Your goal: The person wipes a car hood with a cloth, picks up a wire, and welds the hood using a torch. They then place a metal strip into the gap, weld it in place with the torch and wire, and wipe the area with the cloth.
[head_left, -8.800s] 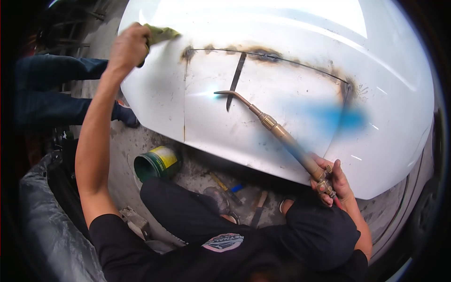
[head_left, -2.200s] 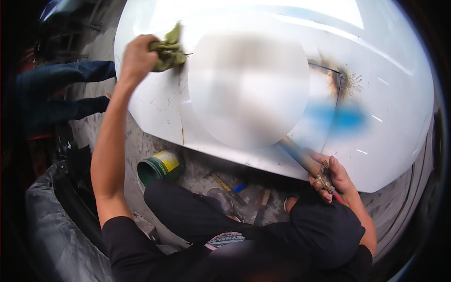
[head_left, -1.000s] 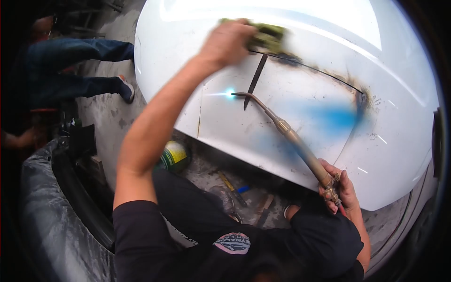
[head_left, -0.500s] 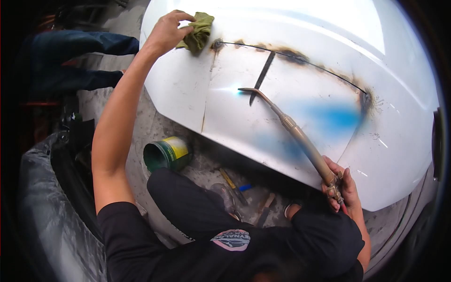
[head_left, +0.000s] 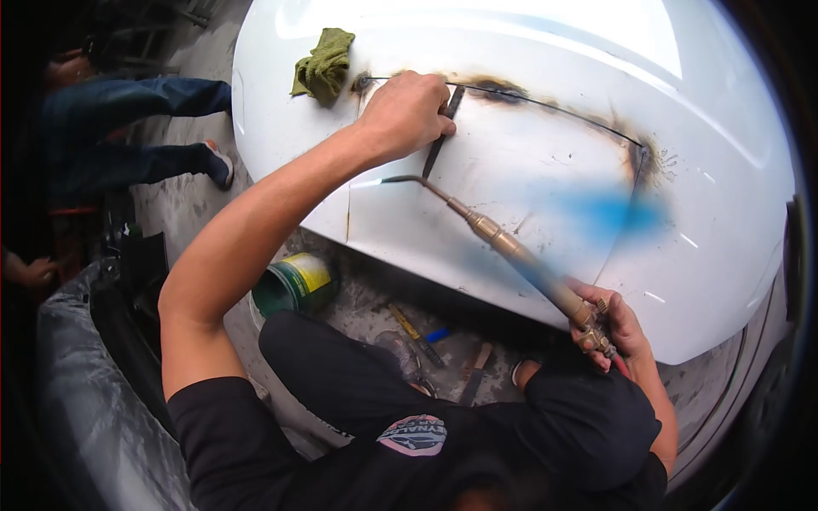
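Observation:
A white car body panel [head_left: 724, 170] fills the upper view, with a scorched cut seam [head_left: 554, 106] across it and a blue smear at the right. My right hand [head_left: 609, 328] grips the handle of a brass gas torch [head_left: 511, 247] whose bent tip points left over the panel. My left hand [head_left: 405, 115] is closed around the upper end of a thin dark metal strip [head_left: 436, 153] that lies on the panel beside the seam. A green rag [head_left: 324, 64] rests loose on the panel, up and left of my left hand.
A green and yellow can [head_left: 294, 285] lies on the concrete floor below the panel, with hand tools [head_left: 417, 336] near my knees. Another person's legs in jeans [head_left: 128, 128] stand at the left. A dark plastic-covered part [head_left: 85, 383] is at lower left.
My left hand let go of the green rag, left it on the panel, and moved right and down onto the dark metal strip. The torch stays in my right hand.

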Demonstrator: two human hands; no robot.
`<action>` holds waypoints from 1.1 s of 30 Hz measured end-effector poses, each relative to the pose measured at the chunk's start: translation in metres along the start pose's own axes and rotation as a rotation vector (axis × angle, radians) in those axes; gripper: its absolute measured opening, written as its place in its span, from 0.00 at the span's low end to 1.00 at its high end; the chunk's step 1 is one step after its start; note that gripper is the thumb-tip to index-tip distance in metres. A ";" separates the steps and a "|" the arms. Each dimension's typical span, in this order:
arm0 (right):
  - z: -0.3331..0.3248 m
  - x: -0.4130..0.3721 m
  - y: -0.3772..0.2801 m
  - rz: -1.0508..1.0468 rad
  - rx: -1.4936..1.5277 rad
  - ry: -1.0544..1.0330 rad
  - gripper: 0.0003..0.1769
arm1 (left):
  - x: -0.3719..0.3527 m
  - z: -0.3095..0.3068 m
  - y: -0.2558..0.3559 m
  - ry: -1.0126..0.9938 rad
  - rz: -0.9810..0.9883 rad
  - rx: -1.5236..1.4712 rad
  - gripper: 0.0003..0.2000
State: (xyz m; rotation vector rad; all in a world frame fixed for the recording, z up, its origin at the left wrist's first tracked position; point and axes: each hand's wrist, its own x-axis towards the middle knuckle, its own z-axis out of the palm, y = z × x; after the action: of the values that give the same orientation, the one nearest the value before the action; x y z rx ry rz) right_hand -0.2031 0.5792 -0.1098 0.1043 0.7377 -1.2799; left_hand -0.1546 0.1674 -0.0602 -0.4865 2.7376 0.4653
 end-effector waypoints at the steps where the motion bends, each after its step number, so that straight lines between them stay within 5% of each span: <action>1: 0.000 0.001 -0.004 0.019 -0.016 -0.054 0.57 | 0.001 0.001 0.000 0.003 -0.005 0.024 0.12; 9: 0.013 0.000 -0.039 0.156 -0.236 -0.097 0.58 | 0.008 -0.002 -0.002 -0.064 0.006 0.021 0.11; 12: 0.013 -0.006 -0.051 0.163 -0.279 -0.118 0.46 | 0.008 -0.010 0.004 -0.173 -0.072 -0.014 0.11; 14: 0.020 -0.017 -0.066 0.227 -0.454 -0.001 0.40 | 0.006 -0.021 0.009 -0.264 -0.155 -0.118 0.10; 16: 0.025 -0.043 -0.076 0.258 -0.550 0.074 0.46 | -0.001 -0.028 0.009 -0.277 -0.168 -0.187 0.10; 20: -0.017 -0.132 -0.056 -0.142 -0.660 0.407 0.41 | 0.000 -0.023 -0.007 -0.286 -0.160 -0.359 0.10; 23: -0.023 -0.168 -0.042 -0.246 -0.416 0.896 0.34 | -0.003 -0.017 -0.009 -0.263 -0.178 -0.393 0.09; 24: -0.032 -0.178 -0.037 -0.340 -0.194 0.880 0.39 | -0.004 -0.011 -0.010 -0.240 -0.194 -0.418 0.09; 26: -0.056 -0.186 -0.013 -0.739 -0.123 0.430 0.52 | -0.008 -0.006 -0.007 -0.208 -0.200 -0.406 0.09; 29: -0.050 -0.172 -0.003 -0.853 0.081 0.403 0.62 | -0.024 0.003 0.001 -0.018 -0.171 -0.331 0.14; 33: -0.048 -0.148 -0.007 -0.850 0.079 0.306 0.63 | -0.039 0.006 0.011 0.076 -0.201 -0.188 0.15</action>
State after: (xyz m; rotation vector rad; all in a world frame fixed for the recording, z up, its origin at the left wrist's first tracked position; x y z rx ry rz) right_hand -0.2443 0.7220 -0.0628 0.0485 1.0464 -2.1342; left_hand -0.1225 0.1907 -0.0488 -0.8342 2.6906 0.6663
